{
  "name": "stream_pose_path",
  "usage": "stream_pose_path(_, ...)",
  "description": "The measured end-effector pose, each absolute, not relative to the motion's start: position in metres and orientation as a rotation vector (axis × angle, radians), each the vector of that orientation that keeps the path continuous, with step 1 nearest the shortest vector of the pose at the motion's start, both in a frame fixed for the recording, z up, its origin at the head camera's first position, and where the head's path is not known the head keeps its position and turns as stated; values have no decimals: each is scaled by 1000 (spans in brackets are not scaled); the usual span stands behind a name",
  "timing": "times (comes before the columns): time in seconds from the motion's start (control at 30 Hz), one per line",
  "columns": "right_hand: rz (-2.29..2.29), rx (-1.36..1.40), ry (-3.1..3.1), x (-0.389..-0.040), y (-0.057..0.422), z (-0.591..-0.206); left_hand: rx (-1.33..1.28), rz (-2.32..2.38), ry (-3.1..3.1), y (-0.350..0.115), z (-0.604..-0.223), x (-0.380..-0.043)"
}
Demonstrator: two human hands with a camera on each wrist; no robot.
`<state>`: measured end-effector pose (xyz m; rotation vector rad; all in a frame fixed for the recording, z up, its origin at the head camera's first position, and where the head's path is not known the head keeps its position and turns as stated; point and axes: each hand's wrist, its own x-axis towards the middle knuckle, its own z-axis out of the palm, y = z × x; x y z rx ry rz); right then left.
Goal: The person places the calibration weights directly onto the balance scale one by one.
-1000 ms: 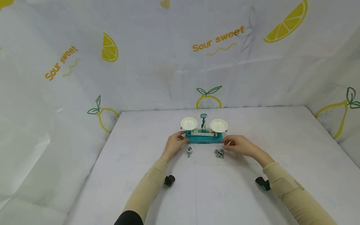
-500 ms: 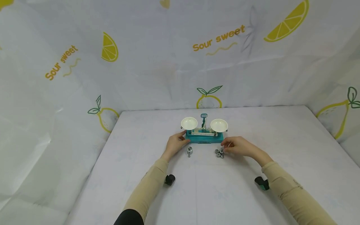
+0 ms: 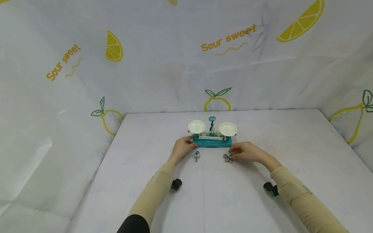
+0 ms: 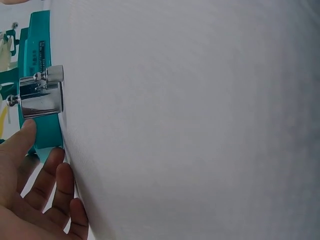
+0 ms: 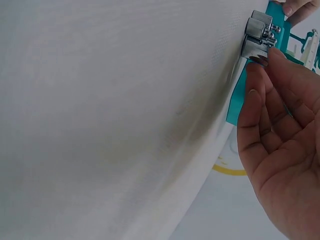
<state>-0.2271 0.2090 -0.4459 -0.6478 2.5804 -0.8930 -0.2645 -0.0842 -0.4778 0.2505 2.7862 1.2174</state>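
A teal balance scale (image 3: 212,142) with two cream pans stands near the back of the table. My left hand (image 3: 181,149) holds the left end of its base, thumb in front, as the left wrist view (image 4: 37,185) confirms. Just before that end stand two silver weights (image 3: 197,155), one large and one small. Several smaller silver weights (image 3: 227,157) are clustered before the base's right end. My right hand (image 3: 246,151) pinches one weight (image 5: 254,49) of this cluster between thumb and fingers. That weight is partly covered by the fingertips.
The white-covered table (image 3: 221,194) meets a white cloth backdrop (image 3: 157,81) with lemon prints behind the scale. Black wrist-worn devices (image 3: 176,184) stick out from both sleeves.
My right hand has shifted from beside the scale's right end slightly down and toward the viewer, onto the weight cluster. The left hand stays at the base; the head view tilts slightly.
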Motion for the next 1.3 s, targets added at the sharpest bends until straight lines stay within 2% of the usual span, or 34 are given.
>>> stream_pose_path(0.53,-809,-699,2553,-232,207,-449,198,1224,2770,-82,-473,-265)
stream_pose_path(0.97,-825,-628,2568,-227,204,-450,178,1135,2794,-81,-474,-262)
stream_pose_path(1.3,-823,-663,2629,-226,202,-437,185,1154,2787,-82,-471,-262)
